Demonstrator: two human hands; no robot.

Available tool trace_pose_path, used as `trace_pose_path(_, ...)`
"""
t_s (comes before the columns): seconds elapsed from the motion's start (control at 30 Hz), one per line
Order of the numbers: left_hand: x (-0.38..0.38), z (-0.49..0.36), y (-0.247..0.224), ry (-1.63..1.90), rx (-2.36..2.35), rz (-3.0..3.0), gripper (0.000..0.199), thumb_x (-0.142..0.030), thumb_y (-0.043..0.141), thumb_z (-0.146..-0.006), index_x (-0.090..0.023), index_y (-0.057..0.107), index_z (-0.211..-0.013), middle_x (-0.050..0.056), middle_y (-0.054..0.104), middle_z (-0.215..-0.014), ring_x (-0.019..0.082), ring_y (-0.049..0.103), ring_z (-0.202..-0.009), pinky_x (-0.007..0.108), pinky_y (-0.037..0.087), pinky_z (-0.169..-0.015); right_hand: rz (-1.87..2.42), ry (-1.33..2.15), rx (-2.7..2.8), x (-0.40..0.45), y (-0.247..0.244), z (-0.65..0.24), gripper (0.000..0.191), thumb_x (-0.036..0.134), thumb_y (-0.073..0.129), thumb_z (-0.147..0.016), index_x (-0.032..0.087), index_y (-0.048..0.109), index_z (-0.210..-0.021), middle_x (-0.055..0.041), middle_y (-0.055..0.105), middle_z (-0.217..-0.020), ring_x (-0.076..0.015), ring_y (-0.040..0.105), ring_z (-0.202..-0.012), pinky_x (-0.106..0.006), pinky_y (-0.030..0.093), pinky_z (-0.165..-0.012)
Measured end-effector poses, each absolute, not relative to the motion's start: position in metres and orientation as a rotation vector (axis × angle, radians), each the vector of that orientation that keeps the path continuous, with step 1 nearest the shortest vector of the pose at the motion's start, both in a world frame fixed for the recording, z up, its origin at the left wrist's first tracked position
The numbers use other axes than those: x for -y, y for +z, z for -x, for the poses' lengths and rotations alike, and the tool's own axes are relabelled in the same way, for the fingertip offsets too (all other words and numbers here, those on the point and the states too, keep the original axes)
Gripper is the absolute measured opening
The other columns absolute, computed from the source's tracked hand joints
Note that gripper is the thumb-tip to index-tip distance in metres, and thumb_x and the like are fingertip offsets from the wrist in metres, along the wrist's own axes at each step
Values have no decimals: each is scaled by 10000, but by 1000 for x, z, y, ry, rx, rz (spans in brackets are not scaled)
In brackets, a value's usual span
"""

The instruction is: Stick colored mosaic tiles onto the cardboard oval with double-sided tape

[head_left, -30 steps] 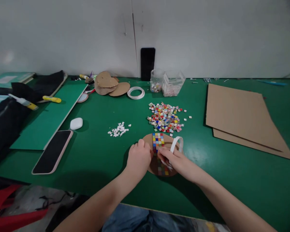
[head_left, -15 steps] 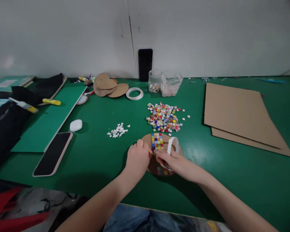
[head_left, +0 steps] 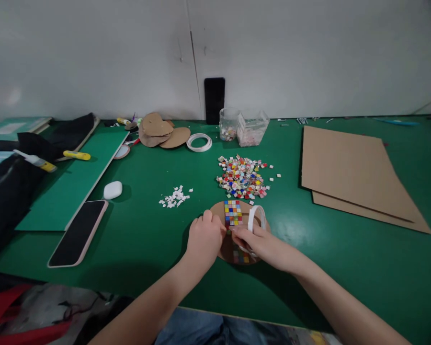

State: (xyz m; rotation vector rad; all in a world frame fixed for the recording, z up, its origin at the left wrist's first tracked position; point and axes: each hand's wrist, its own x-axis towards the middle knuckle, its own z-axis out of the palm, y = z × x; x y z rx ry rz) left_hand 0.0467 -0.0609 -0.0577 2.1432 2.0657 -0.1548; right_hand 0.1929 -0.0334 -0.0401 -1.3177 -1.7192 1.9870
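Note:
A round cardboard disc (head_left: 218, 209) lies on the table in front of me, bearing rows of small coloured square tiles (head_left: 232, 211). More tiles sit in a block near its front edge, partly shaded by my right hand (head_left: 264, 244). That hand is closed round a roll of white tape (head_left: 251, 219), which stands upright over the disc's right side. My left hand (head_left: 205, 235) rests at the disc's left edge with its fingers curled and pinched together. The fingertips of both hands nearly meet just below the upper tiles. What lies between the left fingertips is hidden.
Beyond the disc spreads a pile of loose tiles (head_left: 242, 177); white paper scraps (head_left: 175, 196) lie left of it. Clear containers (head_left: 253, 128), another tape roll (head_left: 199, 143) and cardboard discs (head_left: 156, 127) stand behind. Cardboard sheets (head_left: 352, 177) lie right, a phone (head_left: 79, 234) left.
The whole scene sits slightly lower in the view, as the camera has tilted a little. Both hands keep nearly the same place on the disc, and the tape roll stays in my right hand.

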Motion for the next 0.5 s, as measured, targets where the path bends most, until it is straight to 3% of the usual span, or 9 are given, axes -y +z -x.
trace_pose_path(0.5,60,-48,-55,-171,-2053,-2154,231,-148,374,-858,-129,597,-804,91,558,-822,217,591,-779,325,458,-690,1374,1831,1594,50,-47,-183,304,373,339,-887,200,423,-651,29,459,-609,-129,419,-587,-258,324,-569)
